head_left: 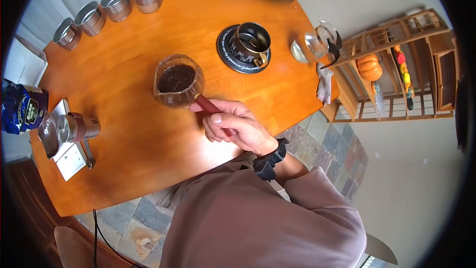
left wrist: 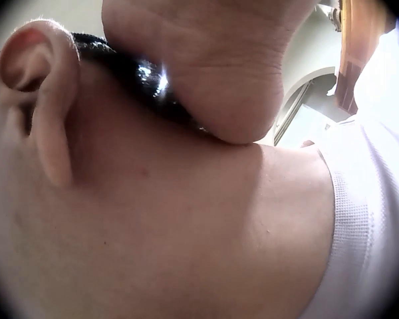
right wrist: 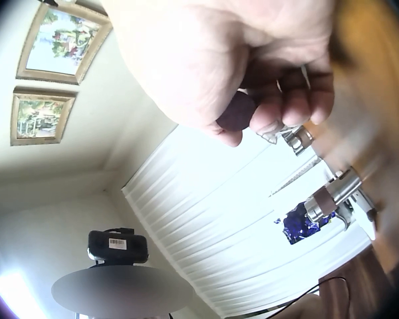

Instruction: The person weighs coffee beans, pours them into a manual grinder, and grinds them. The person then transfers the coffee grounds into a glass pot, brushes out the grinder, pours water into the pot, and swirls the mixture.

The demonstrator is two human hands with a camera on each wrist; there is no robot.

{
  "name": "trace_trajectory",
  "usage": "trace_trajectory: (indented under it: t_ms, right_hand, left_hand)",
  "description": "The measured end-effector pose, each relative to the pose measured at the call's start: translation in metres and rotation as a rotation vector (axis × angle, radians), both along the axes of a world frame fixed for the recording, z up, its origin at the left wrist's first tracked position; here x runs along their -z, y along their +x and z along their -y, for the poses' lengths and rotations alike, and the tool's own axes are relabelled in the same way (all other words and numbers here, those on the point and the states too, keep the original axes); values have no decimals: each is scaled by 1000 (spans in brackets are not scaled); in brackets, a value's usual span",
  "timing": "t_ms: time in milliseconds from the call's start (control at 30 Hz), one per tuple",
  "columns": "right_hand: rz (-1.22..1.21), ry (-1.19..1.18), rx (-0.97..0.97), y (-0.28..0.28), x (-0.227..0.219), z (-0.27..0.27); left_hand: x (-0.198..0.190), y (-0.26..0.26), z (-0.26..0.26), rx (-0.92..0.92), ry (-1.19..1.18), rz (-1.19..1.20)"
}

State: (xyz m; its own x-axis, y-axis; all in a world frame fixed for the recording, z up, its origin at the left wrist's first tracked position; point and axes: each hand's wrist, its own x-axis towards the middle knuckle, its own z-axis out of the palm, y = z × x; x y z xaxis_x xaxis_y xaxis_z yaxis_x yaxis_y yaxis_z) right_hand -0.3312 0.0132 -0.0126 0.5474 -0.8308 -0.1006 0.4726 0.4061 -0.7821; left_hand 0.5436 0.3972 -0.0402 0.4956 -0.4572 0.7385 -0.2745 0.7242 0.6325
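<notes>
In the head view my right hand (head_left: 238, 125) grips the red-brown side handle (head_left: 210, 105) of a ribbed glass pitcher (head_left: 191, 89). Dark coffee (head_left: 176, 78) shows inside the spouted pitcher, over the wooden table. The right wrist view has the handle's dark end poking out between thumb and curled fingers. Up and to the right of the pitcher is a black patterned cup (head_left: 243, 49) on a matching lettered saucer (head_left: 223, 55). The heel of my left hand (left wrist: 213, 73) rests against the neck beside dark hair in the left wrist view; its fingers are hidden.
Several metal canisters (head_left: 117, 5) line the table's far left edge. A coffee grinder (head_left: 84, 127), a white scale (head_left: 71, 161) and a blue bag (head_left: 22, 108) stand at left. The glass carafe (head_left: 310, 44) and a cloth (head_left: 325, 85) lie near the right edge.
</notes>
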Motion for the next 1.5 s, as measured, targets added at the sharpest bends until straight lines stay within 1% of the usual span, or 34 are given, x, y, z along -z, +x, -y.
trace_trajectory:
  t_ms: [100,167,200,233,267,300,333,367,400,433,467,500,533,600,633,667,700,733,767,800,833,867,900,967,1000,1133,1200,1233,1300,1333,1400,1500]
  right_hand:
    - [-40,-44,19,-9,-8,-3]
    - [-9,-67,12,-12,-10,-5]
    - [7,-53,-7,-11,-11,-5]
    - [23,-33,-22,-9,-12,-7]
    - [41,-23,-35,-6,-12,-4]
    - [58,-19,-36,-5,-15,-1]
    - [35,-51,-6,-6,-19,2]
    - [14,-87,23,-7,-23,3]
    - [-19,-124,45,-11,-27,3]
    - [-1,-129,40,-14,-26,1]
    - [-2,-120,59,-15,-25,-4]
    - [-4,-109,78,-17,-24,-8]
    - [37,-74,20,-18,-24,-9]
    - [70,-33,5,-9,-20,-8]
    - [71,-13,6,-6,-19,-5]
    - [81,-22,3,-5,-19,-2]
    - [67,-39,40,-4,-20,0]
    - [51,-63,76,-5,-22,4]
    - [55,-82,68,-7,-21,5]
    - [67,-68,78,-10,-19,0]
    - [78,-51,89,-12,-18,-2]
    - [104,-40,52,-12,-17,-3]
    - [103,-37,49,-9,-18,-1]
    - [68,-16,53,2,-19,5]
    - [96,-39,68,4,-16,11]
    - [35,-52,112,-10,-19,7]
    - [43,-47,61,-9,-17,3]
    - [60,-34,30,-8,-16,0]
    - [75,9,32,2,-16,5]
    - [77,16,58,6,-13,11]
    - [50,12,87,6,-15,19]
    - [19,-25,94,-6,-15,10]
  left_hand:
    - [-19,-7,-15,-79,-59,26]
    - [-28,-10,-15,-128,-101,45]
    - [-14,16,-43,-151,-124,55]
    - [-25,-33,-20,-171,-140,66]
    - [-50,-90,13,-189,-153,79]
    - [-79,-165,55,-206,-166,95]
    - [-103,-223,84,-223,-183,112]
    - [-123,-302,126,-241,-203,129]
    - [-147,-403,195,-261,-225,145]
    - [-167,-501,266,-283,-249,162]
    - [-177,-546,300,-303,-277,177]
    - [-179,-548,297,-322,-304,193]
    - [-181,-547,292,-335,-336,208]
    - [-184,-539,283,-360,-394,237]
    - [-170,-551,300,-494,95,746]
    - [-165,-592,335,-33,102,467]
    - [-145,-604,356,242,262,197]
    - [-122,-605,363,157,596,252]
    - [-105,-611,371,327,777,60]
    - [-83,-613,375,497,854,-63]
    - [-63,-616,379,658,894,-111]
    - [-54,-625,381,765,924,-179]
    - [-51,-633,381,763,925,-182]
    - [-48,-645,386,955,1075,-147]
    - [-42,-645,388,1006,1092,-104]
    - [-31,-632,393,971,1081,-47]
    - [-21,-619,398,1039,1130,-306]
    - [-20,-618,400,1037,1135,-312]
    - [-18,-618,404,1006,1135,-505]
    - [-16,-617,403,1007,1148,-506]
    - [-11,-614,405,1066,1111,-570]
    - [-11,-611,404,1045,1098,-599]
